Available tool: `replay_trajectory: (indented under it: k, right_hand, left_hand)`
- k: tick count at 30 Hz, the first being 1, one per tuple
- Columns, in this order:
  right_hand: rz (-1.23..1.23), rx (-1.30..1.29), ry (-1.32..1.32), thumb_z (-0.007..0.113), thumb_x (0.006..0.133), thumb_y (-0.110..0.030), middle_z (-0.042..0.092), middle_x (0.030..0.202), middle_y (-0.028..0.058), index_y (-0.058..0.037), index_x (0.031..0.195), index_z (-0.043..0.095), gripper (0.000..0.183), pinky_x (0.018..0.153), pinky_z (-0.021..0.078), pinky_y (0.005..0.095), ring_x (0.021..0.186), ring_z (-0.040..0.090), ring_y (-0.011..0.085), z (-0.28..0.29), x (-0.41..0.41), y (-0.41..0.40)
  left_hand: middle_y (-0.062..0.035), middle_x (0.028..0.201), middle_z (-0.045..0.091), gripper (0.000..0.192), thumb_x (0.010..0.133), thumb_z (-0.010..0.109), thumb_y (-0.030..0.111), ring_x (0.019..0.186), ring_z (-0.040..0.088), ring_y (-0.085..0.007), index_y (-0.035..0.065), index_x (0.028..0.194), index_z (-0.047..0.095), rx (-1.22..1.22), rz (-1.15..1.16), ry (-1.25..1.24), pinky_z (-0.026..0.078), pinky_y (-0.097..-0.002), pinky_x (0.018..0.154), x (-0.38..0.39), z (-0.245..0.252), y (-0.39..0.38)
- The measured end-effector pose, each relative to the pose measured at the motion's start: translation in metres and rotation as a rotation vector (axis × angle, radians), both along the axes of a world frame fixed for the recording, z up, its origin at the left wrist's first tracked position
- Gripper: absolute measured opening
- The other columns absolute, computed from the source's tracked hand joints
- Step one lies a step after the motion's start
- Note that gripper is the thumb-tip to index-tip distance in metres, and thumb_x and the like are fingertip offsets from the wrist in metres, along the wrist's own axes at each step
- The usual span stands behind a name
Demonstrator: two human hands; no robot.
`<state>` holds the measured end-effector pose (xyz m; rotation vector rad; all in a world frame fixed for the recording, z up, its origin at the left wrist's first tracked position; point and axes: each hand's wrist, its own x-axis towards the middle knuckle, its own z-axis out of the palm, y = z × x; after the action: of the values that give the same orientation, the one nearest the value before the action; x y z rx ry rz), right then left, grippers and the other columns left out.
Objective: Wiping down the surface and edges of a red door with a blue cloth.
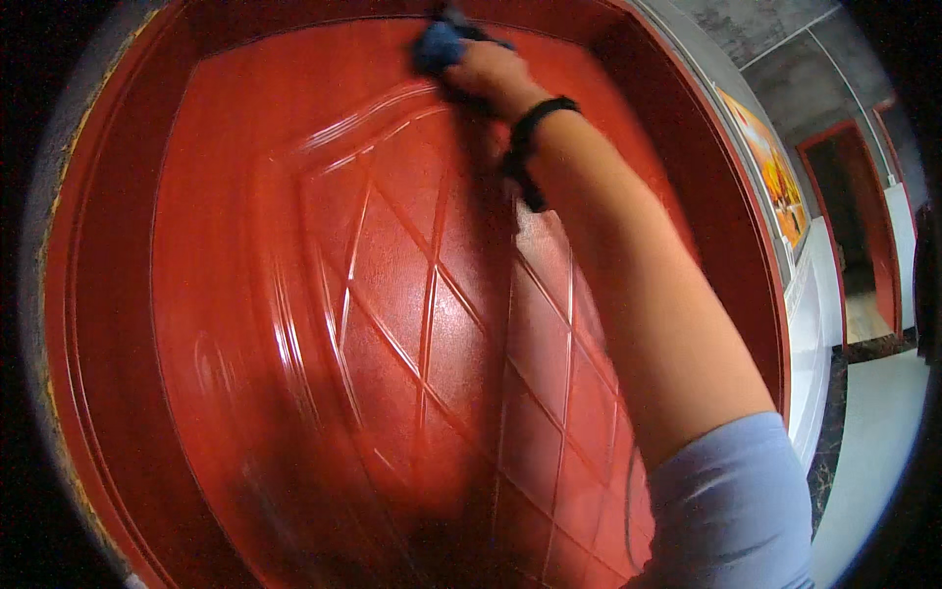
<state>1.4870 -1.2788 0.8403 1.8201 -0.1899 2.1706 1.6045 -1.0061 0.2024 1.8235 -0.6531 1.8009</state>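
Observation:
A red panelled door (390,309) with raised diamond-pattern mouldings fills the view before me. My right arm reaches up across it, with a black band at the wrist. At the door's upper part, my right hand (489,70) is closed on a blue cloth (439,48), blurred, which lies close to or against the surface. Something dark beside the cloth is too blurred to name. My left hand is out of view. The arm's dark shadow falls down the middle of the door.
A dark red door frame (725,243) surrounds the door. To the right, a colourful picture (776,173) hangs on a grey wall, with another red-framed doorway (854,228) further off and a pale floor (876,427).

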Motion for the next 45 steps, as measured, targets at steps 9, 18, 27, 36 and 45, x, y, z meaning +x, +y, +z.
replay_trajectory:
  k: [9,18,27,36,45]
  right_hand:
    - [-0.175,0.375,-0.053,0.046,0.084,-0.048,0.060,0.122,0.0178,-0.0081,0.119,0.061,0.055,0.093,0.0431,0.0438,0.114,0.056,0.0328,-0.080,-0.050,-0.072]
    - [0.054,-0.816,0.320,0.067,0.065,-0.036,0.058,0.117,0.0114,-0.0278,0.121,0.061,0.057,0.094,0.0430,0.0449,0.111,0.054,0.0309,-0.133,0.087,0.159]
    - [-0.114,-0.581,0.256,0.065,0.070,-0.031,0.059,0.112,0.0130,-0.0208,0.114,0.061,0.046,0.090,0.0465,0.0455,0.106,0.056,0.0344,-0.121,-0.022,-0.032]
    - [-1.125,-0.227,0.852,0.067,0.067,-0.029,0.057,0.110,0.0054,-0.0225,0.111,0.062,0.044,0.088,0.0401,0.0490,0.111,0.052,0.0225,-0.220,-0.201,-0.180]
    - [-1.372,-0.250,1.317,0.066,0.064,-0.029,0.062,0.102,-0.0003,-0.0260,0.095,0.068,0.031,0.091,0.0411,0.0493,0.108,0.055,0.0218,-0.259,-0.212,-0.260]
  left_hand:
    - [-0.0280,0.131,0.047,0.050,0.098,0.041,0.037,0.123,0.046,-0.0407,-0.0054,0.118,0.056,-0.006,-0.035,0.006,0.041,-0.0484,0.102,-0.007,-0.011,0.000]
    - [-0.0282,0.131,0.047,0.050,0.098,0.042,0.038,0.123,0.046,-0.0411,-0.0050,0.119,0.056,0.021,-0.117,0.036,0.041,-0.0490,0.102,-0.012,-0.005,-0.001]
    - [-0.0284,0.131,0.047,0.050,0.098,0.042,0.038,0.123,0.046,-0.0415,-0.0046,0.120,0.055,0.055,-0.191,0.034,0.041,-0.0496,0.101,-0.023,-0.003,-0.037]
    - [-0.0286,0.132,0.046,0.050,0.097,0.042,0.039,0.122,0.046,-0.0419,-0.0041,0.120,0.055,0.070,-0.298,0.028,0.040,-0.0502,0.101,-0.039,0.008,-0.117]
    - [-0.0288,0.132,0.046,0.051,0.097,0.043,0.039,0.122,0.046,-0.0424,-0.0037,0.121,0.055,0.073,-0.384,0.007,0.040,-0.0508,0.101,-0.057,0.008,-0.215]
